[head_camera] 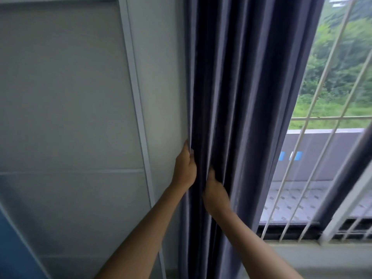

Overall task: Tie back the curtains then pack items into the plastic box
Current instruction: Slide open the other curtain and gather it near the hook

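Beside the window, a dark grey-blue curtain [241, 97] hangs gathered into deep vertical folds, filling the strip between the pale wall panel [66, 97] on one side and the open glass on the other. Both bare arms reach up to it from below. At the curtain's edge nearest the wall, the left hand [184, 168] has its grip pinching the outermost fold, fingers curled round the hem and thumb lying against the cloth. Just beside it and a little lower on the curtain, the right hand [215, 190] is pushed into the pleats; its grip is closed on a bunch of fabric, the fingertips buried between the folds so only the back of the hand and the thumb show. The two hands are close but not touching, a fold of cloth between them. On the far side of the curtain from the wall, white window bars [314, 137] slant across the view, with green slope [342, 67] beyond them and a grey ledge [302, 200] lower down. A white frame strip [134, 97] runs down the wall panel, well apart from the curtain's edge.
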Available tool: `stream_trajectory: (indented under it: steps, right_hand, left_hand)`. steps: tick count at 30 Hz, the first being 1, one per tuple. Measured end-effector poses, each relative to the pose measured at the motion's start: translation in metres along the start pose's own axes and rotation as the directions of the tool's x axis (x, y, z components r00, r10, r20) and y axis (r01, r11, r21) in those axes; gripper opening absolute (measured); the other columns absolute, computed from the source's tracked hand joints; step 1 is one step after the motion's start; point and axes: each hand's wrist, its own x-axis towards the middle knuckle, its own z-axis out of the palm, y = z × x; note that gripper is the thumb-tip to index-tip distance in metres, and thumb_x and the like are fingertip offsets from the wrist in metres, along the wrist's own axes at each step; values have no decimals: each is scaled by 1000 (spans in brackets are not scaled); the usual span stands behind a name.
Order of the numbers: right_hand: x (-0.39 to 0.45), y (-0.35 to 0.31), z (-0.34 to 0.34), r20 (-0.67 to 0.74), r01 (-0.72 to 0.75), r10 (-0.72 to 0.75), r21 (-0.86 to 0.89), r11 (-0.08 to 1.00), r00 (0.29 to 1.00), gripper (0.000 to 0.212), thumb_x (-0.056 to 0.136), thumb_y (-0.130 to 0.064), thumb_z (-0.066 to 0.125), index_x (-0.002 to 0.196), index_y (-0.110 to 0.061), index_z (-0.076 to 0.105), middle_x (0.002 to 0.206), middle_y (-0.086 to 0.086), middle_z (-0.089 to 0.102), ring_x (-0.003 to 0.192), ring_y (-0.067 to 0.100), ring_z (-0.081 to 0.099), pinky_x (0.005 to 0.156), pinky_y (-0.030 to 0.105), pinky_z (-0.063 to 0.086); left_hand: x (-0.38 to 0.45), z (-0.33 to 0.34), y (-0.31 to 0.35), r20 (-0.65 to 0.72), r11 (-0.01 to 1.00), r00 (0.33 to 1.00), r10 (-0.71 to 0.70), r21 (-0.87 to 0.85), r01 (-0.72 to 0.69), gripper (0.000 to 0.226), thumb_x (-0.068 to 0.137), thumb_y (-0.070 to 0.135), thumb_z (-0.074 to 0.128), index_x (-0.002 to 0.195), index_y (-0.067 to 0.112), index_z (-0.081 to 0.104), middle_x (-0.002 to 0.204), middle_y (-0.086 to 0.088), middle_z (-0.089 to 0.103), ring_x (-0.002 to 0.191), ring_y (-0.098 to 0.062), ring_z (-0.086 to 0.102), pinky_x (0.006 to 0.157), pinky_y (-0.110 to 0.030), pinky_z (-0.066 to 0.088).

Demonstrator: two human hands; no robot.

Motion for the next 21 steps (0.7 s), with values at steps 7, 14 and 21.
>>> stream_trajectory:
  steps: [7, 14, 21]
  right_hand:
    - [-16, -19, 10, 14, 36, -36, -48, 998, 999, 72, 97, -12, 43, 152, -12, -4, 100, 10, 69, 72, 18, 67, 62, 29, 57]
    - [-23, -34, 20, 96, 37, -32, -49, 998, 995, 24, 97, -13, 45, 118, -7, 57, 112, 7, 67, 96, 21, 66, 76, 28, 52]
    - [-21, -31, -5, 466, 112, -85, -29, 993, 881, 62, 91, -9, 48, 149, -12, 24, 147, 3, 39, 115, 26, 56, 90, 31, 49]
  left_hand:
    - [-14, -5, 6, -22, 989, 998, -59, -140, 56, 44, 105, 24, 25, 148, 16, 30, 143, 1, 47, 129, -6, 45, 108, -12, 31]
    - [-29, 1, 15, -2, 995, 1000, 9, -104, -9, 53, 100, 40, 34, 145, 12, 36, 138, 0, 51, 125, -6, 49, 106, -13, 35]
    - [-17, -19, 6, -17, 993, 999, 39, 113, -37, 38, 104, 16, 32, 139, 5, 42, 121, -9, 61, 107, -14, 60, 99, -20, 44]
